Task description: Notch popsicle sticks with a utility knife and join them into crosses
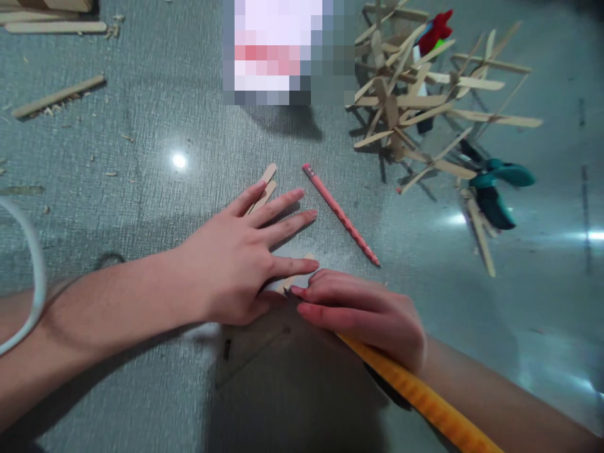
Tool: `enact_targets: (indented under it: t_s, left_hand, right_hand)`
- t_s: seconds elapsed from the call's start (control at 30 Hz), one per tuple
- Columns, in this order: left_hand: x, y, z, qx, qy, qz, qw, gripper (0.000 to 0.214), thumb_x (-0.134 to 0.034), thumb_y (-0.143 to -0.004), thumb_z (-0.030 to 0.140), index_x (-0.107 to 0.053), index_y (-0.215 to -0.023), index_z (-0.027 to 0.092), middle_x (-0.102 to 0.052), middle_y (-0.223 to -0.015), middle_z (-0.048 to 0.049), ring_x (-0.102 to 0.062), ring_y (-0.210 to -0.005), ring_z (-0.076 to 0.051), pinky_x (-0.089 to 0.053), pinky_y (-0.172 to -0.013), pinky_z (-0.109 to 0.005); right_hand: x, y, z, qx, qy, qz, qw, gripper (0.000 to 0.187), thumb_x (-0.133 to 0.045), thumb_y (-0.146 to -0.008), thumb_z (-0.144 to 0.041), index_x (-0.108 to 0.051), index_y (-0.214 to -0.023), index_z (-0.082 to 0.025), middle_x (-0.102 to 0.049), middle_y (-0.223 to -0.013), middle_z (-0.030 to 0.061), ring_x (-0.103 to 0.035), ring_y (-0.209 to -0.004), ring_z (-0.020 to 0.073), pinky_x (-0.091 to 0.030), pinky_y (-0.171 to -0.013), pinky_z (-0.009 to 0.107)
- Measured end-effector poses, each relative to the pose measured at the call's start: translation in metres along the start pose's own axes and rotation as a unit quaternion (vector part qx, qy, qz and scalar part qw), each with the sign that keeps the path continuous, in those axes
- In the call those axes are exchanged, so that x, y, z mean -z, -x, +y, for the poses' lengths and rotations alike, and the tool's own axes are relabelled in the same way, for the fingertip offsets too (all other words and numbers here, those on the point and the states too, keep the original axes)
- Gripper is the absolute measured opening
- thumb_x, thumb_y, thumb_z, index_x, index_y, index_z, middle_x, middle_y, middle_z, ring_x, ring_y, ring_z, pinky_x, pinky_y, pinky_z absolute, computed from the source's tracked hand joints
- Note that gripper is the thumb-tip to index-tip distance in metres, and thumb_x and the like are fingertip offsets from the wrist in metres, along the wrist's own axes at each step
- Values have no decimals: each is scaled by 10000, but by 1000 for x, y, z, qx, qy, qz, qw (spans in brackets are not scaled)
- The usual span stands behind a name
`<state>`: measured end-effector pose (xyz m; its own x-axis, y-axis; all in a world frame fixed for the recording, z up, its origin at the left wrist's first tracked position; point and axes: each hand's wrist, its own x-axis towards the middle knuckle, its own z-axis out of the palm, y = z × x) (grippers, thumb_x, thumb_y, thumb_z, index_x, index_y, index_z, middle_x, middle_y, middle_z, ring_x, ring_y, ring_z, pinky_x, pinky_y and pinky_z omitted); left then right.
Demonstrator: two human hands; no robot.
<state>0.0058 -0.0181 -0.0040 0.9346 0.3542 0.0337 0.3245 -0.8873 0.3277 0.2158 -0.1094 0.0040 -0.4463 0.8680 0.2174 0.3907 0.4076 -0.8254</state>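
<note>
My left hand (250,251) lies flat with fingers spread, over two craft sticks (270,172) whose rounded ends show past the index finger. Below its little finger, part of another craft stick (298,273) rests on something white, perhaps paper. My right hand (365,311) is closed around a long tool with a yellow-orange handle (415,387) slanting to the lower right. A small dark tip shows near the fingertips, close to the stick; the exact kind of tool cannot be made out. A pink pencil (340,214) with an eraser lies just beyond both hands.
At the right back stands a tangle of joined craft sticks (401,100), with a red item (436,31) among them. A teal-handled clamp or tool (500,185) lies beside it. Loose sticks (59,95) and wood shavings lie at left. A blurred patch hides the back middle.
</note>
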Motion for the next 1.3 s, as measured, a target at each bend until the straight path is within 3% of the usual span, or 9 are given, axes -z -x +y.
enact_targets:
  t_s: [0.13, 0.57, 0.93, 1.1, 1.3]
  left_hand:
    - [0, 0, 0, 1, -5, -6, 1000, 569, -605, -829, 576, -559, -1387, 472, -446, -1566, 61, -270, -1526, -365, -148, -1248, -649]
    - [0, -1, 0, 0, -6, -8, 1000, 544, -578, -855, 587, -555, -1386, 470, -434, -1577, 48, -280, -1525, -351, -181, -1234, -665]
    - [0, 0, -1, -5, -3, -6, 1000, 575, -618, -829, 583, -558, -1388, 459, -423, -1583, 53, -296, -1513, -380, -152, -1239, -664]
    - [2, -1, -1, -5, 7, -13, 1000, 550, -584, -862, 609, -561, -1387, 449, -406, -1598, 55, -283, -1516, -389, -160, -1226, -682]
    - [1, -1, 0, -2, 8, -16, 1000, 541, -583, -861, 585, -570, -1382, 442, -402, -1603, 39, -289, -1512, -395, -155, -1228, -677]
  right_hand:
    - [2, 0, -1, -13, -6, -1, 1000, 84, -618, -964, -160, -662, -923, -220, -690, -735, -1, -722, -722, 159, -620, -675, 247]
    - [4, 1, -1, -41, -20, -26, 999, 123, -610, -959, -180, -636, -851, -233, -672, -709, -10, -715, -702, 153, -595, -585, 231]
    - [6, 3, 1, -39, -32, -15, 999, 98, -637, -945, -165, -696, -943, -243, -734, -803, -3, -736, -763, 168, -627, -748, 294]
    - [2, 13, 4, -42, -62, 67, 995, 295, -670, -860, -69, -689, -1051, -293, -758, -866, 3, -750, -807, 202, -628, -795, 367]
    - [2, 11, -3, -22, -10, 32, 999, 226, -683, -862, -64, -693, -1006, -238, -773, -898, 50, -771, -832, 214, -633, -750, 317]
